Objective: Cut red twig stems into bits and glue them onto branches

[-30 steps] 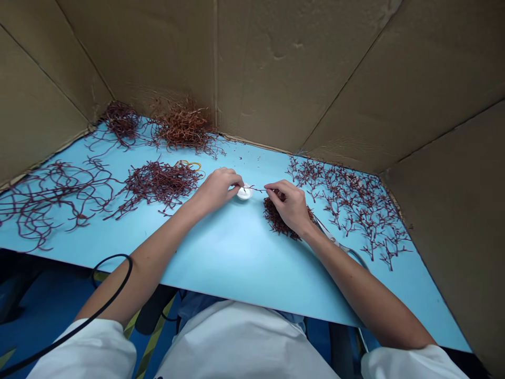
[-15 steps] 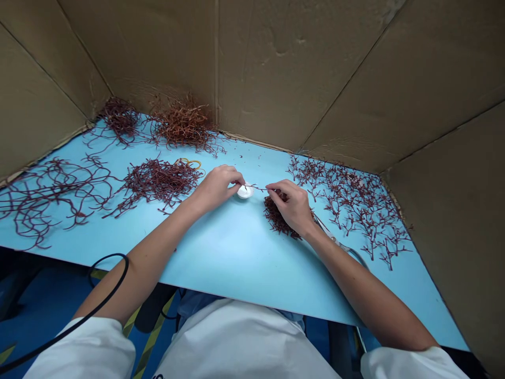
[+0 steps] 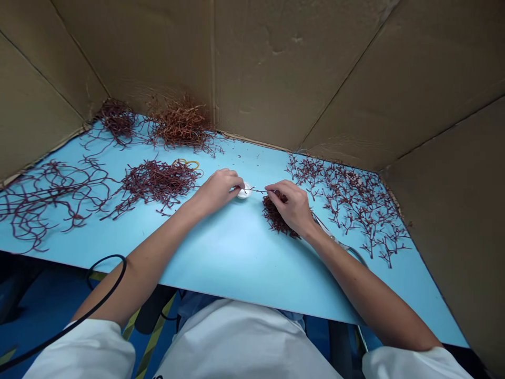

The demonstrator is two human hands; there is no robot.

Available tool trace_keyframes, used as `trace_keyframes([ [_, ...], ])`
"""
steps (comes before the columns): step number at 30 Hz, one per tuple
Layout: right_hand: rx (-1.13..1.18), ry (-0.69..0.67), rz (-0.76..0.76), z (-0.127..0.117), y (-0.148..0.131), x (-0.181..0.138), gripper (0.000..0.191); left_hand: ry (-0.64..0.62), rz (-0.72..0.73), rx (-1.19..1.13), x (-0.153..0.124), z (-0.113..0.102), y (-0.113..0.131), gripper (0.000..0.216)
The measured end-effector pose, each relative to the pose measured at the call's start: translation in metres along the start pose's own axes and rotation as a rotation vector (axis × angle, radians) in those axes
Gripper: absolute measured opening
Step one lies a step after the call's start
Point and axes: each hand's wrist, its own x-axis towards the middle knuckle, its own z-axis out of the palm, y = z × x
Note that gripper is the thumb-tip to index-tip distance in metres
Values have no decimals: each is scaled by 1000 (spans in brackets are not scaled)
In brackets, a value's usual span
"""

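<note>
Several brown cardboard panels [image 3: 300,68] wall in the far side and both ends of a pale blue worktop [image 3: 221,252]. Near the far-left corner sit a dark red tangle [image 3: 118,120] and an orange-brown tangle [image 3: 181,125]. Long looping red strands [image 3: 51,200] sprawl toward the left end, a dense heap of red twigs [image 3: 155,184] lies left of centre, and short forked red sprigs [image 3: 351,208] spread toward the right end. Metal scissors [image 3: 333,239] lie partly under the right forearm, and yellow rubber bands [image 3: 187,164] sit just behind the central heap.

Mid-worktop, the hands work close together. A small clump of red twigs [image 3: 274,218] lies under the right hand [image 3: 288,206], beside a small white dish [image 3: 244,191]. The left hand [image 3: 216,189] is curled, its fingertips [image 3: 239,182] closed at the dish, though whether they grip the sprig or the dish cannot be told. A thin red sprig [image 3: 256,190] lies almost level between the hands, its long axis running left to right. The right hand pinches its far end, while its near tip reaches the left hand.
</note>
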Motion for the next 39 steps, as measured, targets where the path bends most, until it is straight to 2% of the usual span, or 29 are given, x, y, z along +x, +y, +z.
trace_keyframes([
  [15, -9, -13, -10, -2, -2, -3, 16, -83, 60, 81, 2, -3, 8, 19],
  [25, -2, 10, -10, -3, -3, -1, 16, 77, 5, 9, 0, -7, 1, 19],
  [34, -19, 3, -23, -2, -2, -3, 15, -16, 21, 64, 2, 0, 5, 20],
  [39, 6, 3, -4, -4, -2, -4, 16, -45, 75, 34, 2, 0, 3, 19],
])
